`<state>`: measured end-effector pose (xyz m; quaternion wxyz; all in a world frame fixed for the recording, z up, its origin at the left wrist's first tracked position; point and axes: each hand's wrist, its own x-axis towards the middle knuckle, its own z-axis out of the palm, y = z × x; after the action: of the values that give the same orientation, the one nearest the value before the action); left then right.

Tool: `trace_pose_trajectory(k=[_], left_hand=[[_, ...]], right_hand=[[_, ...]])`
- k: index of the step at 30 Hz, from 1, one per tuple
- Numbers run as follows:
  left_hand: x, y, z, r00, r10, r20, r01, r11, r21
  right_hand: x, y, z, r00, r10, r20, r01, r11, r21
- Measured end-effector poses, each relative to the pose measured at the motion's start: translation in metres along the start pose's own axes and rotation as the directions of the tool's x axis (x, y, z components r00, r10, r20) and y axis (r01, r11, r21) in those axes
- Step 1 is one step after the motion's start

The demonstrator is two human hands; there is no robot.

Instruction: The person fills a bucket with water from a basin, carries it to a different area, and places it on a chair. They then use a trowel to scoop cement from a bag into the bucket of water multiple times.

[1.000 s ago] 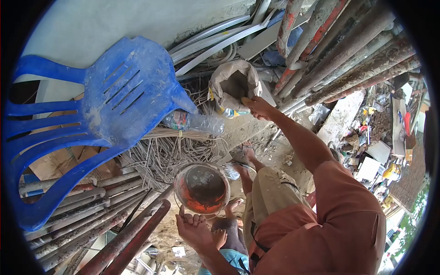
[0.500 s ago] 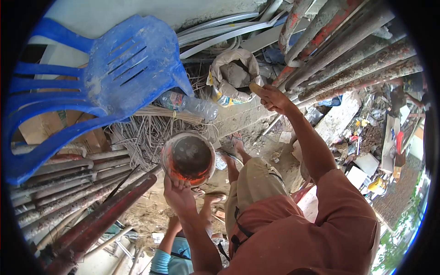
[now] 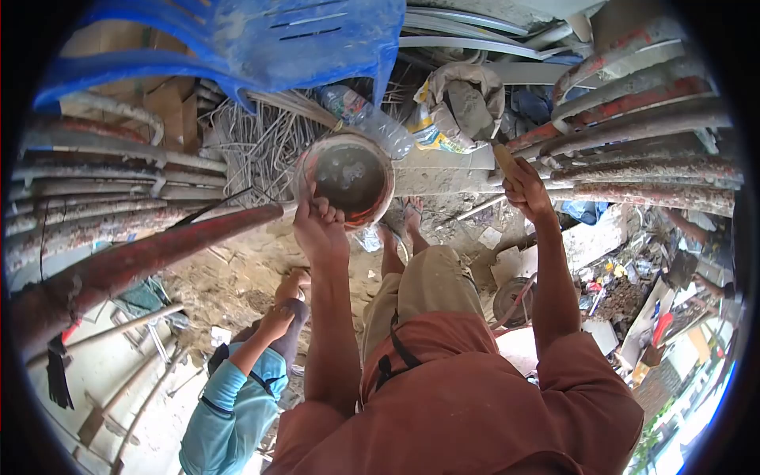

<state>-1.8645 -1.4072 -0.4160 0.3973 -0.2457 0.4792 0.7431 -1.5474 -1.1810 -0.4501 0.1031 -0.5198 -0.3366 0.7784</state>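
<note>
Left grip (image 3: 321, 228) closed on near rim of bucket (image 3: 348, 176); bucket held up at centre, grey wet stuff inside. Right grip (image 3: 526, 190) wrapped round wooden handle (image 3: 502, 156), tool head hidden. Step, likely: carrying both. Next move needs firm rim hold, bucket level. Count: one bucket, one handle, one sack (image 3: 467, 103), one bottle (image 3: 368, 119).

Round bucket (image 3: 348, 178), orange-stained and crusted grey inside, mouth facing camera, gripped at near rim by left hand (image 3: 319, 229); pale wooden tool handle (image 3: 503, 158) pokes from right hand (image 3: 526, 192), working end hidden.
</note>
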Motion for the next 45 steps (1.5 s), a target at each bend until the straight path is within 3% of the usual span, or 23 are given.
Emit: trace_pose_trajectory(k=[9, 12, 18, 22, 25, 28, 30, 34, 36, 40, 41, 42, 43, 45], left_hand=[[0.004, -0.018, -0.002, 0.994, 0.086, 0.066, -0.087, 0.996, 0.000], [-0.003, -0.018, 0.001, 0.992, 0.094, 0.080, -0.094, 0.996, -0.005], [-0.013, -0.017, 0.000, 0.991, 0.085, 0.101, -0.085, 0.996, -0.005], [-0.023, -0.016, 0.001, 0.988, 0.119, 0.103, -0.116, 0.993, -0.030], [-0.027, -0.010, 0.001, 0.985, 0.135, 0.110, -0.135, 0.991, -0.008], [-0.036, -0.003, 0.000, 0.990, 0.090, 0.111, -0.090, 0.996, -0.006], [-0.038, -0.003, 0.001, 0.989, 0.084, 0.118, -0.086, 0.996, 0.013], [-0.039, -0.001, -0.003, 0.991, 0.106, 0.083, -0.107, 0.994, 0.005], [-0.037, 0.001, -0.003, 0.990, 0.090, 0.105, -0.093, 0.995, 0.026], [-0.034, 0.004, -0.004, 0.992, 0.068, 0.105, -0.070, 0.997, 0.019], [-0.034, 0.003, -0.004, 0.992, 0.063, 0.110, -0.066, 0.998, 0.021], [-0.033, 0.004, -0.003, 0.996, 0.050, 0.077, -0.053, 0.998, 0.034], [-0.032, 0.006, 0.001, 0.998, 0.038, 0.052, -0.041, 0.998, 0.047], [-0.033, 0.009, 0.004, 0.998, 0.027, 0.060, -0.031, 0.998, 0.052]], right_hand=[[-0.067, -0.021, 0.044, 0.998, 0.061, -0.017, -0.063, 0.982, -0.175], [-0.082, -0.021, 0.069, 0.995, 0.055, 0.083, -0.026, 0.950, -0.312], [-0.066, 0.008, 0.121, 0.939, 0.197, 0.284, -0.076, 0.920, -0.386], [-0.032, 0.052, 0.145, 0.918, 0.239, 0.316, -0.113, 0.923, -0.368], [-0.011, 0.056, 0.151, 0.910, 0.196, 0.365, 0.027, 0.850, -0.526], [-0.016, 0.067, 0.152, 0.916, 0.257, 0.308, -0.075, 0.864, -0.498], [-0.012, 0.068, 0.153, 0.947, 0.135, 0.291, 0.089, 0.761, -0.643], [-0.008, 0.077, 0.143, 0.929, 0.182, 0.322, 0.044, 0.810, -0.585], [-0.004, 0.085, 0.146, 0.955, -0.034, 0.295, 0.244, 0.655, -0.715], [-0.020, 0.066, 0.160, 0.962, 0.069, 0.263, 0.173, 0.591, -0.788], [-0.027, 0.078, 0.164, 0.936, -0.143, 0.320, 0.351, 0.393, -0.850], [-0.032, 0.086, 0.166, 0.852, -0.334, 0.403, 0.469, 0.146, -0.871], [-0.032, 0.084, 0.168, 0.851, -0.350, 0.392, 0.463, 0.144, -0.875], [-0.038, 0.085, 0.170, 0.827, -0.384, 0.411, 0.450, 0.015, -0.893]])
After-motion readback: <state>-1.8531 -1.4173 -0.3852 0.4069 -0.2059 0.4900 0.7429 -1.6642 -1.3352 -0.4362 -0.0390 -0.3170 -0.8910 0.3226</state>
